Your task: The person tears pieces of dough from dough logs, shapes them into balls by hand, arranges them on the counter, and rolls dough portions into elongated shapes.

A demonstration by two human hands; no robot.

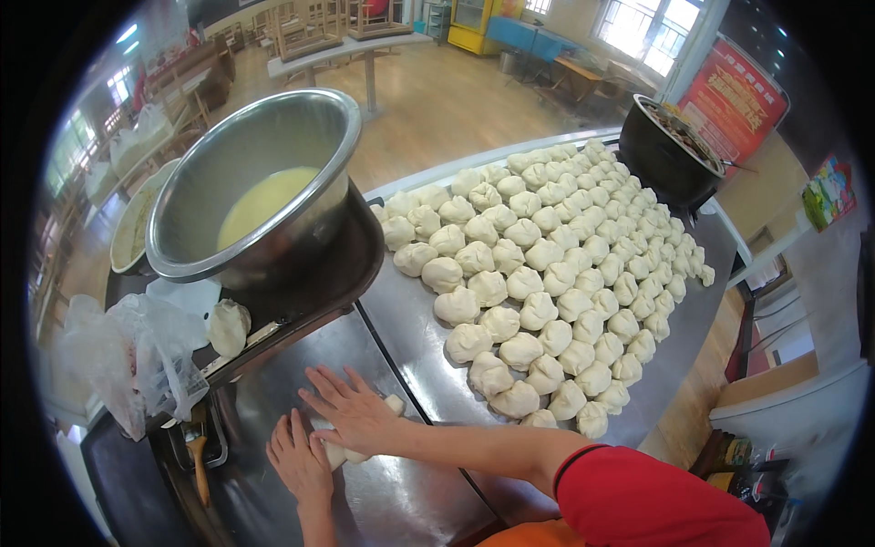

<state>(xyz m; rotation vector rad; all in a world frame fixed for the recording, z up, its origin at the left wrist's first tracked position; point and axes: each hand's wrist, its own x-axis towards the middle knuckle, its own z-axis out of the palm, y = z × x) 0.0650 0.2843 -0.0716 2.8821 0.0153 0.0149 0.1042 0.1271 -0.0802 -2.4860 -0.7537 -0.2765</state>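
Observation:
My right hand (359, 414) lies palm down with fingers spread over a piece of pale dough (394, 405), covering its middle. Beside it, my left hand (301, 457) is flat too, its fingers slightly apart and its inner edge by the near end of the dough. Both hands rest on the steel worktop (403, 502), and the palms hide how they touch the dough. To the right, many rounded, pinched dough pieces (523, 280) sit in close rows.
A large steel basin (328, 181) holding yellowish liquid stands on a dark tray. Nearby are a plastic bag (140, 355), a lump of dough (230, 328) and a wooden-handled brush (197, 465). A dark pot (660, 154) with filling-like contents stands at the far right.

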